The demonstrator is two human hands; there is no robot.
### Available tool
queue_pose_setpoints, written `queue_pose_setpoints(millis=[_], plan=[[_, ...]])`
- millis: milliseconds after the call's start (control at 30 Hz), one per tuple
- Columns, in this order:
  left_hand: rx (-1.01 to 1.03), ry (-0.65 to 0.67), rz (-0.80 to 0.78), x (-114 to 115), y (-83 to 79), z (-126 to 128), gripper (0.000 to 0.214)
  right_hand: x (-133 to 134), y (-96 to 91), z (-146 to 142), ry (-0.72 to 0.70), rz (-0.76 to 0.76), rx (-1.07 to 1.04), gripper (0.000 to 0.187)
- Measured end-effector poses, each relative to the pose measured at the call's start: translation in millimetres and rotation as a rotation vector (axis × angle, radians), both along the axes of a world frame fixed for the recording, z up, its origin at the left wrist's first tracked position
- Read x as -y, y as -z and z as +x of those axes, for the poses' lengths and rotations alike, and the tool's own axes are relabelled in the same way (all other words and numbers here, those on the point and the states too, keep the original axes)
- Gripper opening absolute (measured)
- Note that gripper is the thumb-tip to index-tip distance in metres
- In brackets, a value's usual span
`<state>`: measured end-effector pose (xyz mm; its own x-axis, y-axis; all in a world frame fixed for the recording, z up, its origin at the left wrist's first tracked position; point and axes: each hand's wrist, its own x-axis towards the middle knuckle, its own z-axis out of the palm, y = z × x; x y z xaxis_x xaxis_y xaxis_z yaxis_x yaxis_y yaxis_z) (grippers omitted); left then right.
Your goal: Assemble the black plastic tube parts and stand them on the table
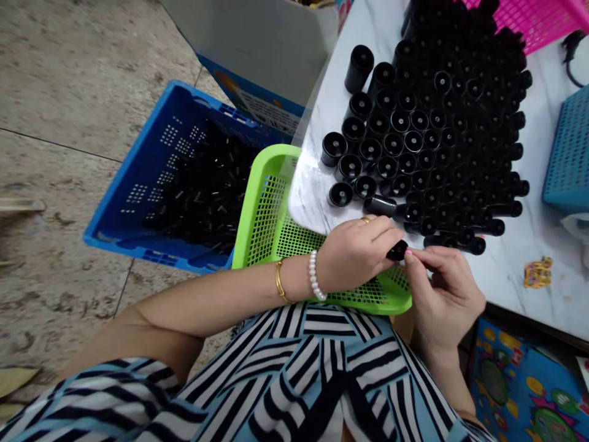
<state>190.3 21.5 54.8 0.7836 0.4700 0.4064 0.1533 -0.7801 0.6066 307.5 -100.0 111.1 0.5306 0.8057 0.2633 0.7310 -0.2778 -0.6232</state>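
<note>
My left hand [361, 255] is wrapped around a small black plastic cylinder [396, 250], its round end turned toward my right hand. The thumb and forefinger of my right hand [446, 285] are pinched together at the edge of that end. Whatever they hold, if anything, is too small to make out. Just beyond my hands, many like black cylinders [407, 162] stand packed together on the white marbled table [313, 184], most upright, a few lying down. Under my left wrist is a green mesh basket [262, 202], partly hidden by my forearm.
Left of the green basket, a blue crate [133, 178] on the floor holds a heap of small black pieces. A grey box [262, 49] stands behind it. Pink [538, 21] and teal [570, 153] baskets flank the cylinders. A yellow wrapper [537, 272] lies at the right.
</note>
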Motion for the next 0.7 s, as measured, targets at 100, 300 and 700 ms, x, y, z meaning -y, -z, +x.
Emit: queue_pose_setpoints(millis=[100,300,700], plan=[[0.002,0.012,-0.003,-1,-0.4,-1,0.028,2,-4.8,-1,-0.011,-0.047,0.003,0.01],[-0.001,0.006,-0.021,-1,0.6,-1,0.024,-5,-14.5,-4,-0.087,-0.099,0.087,0.011],[0.003,0.029,-0.013,-2,1.9,-2,0.029,-10,-5.9,1,-0.056,-0.127,0.042,0.008]])
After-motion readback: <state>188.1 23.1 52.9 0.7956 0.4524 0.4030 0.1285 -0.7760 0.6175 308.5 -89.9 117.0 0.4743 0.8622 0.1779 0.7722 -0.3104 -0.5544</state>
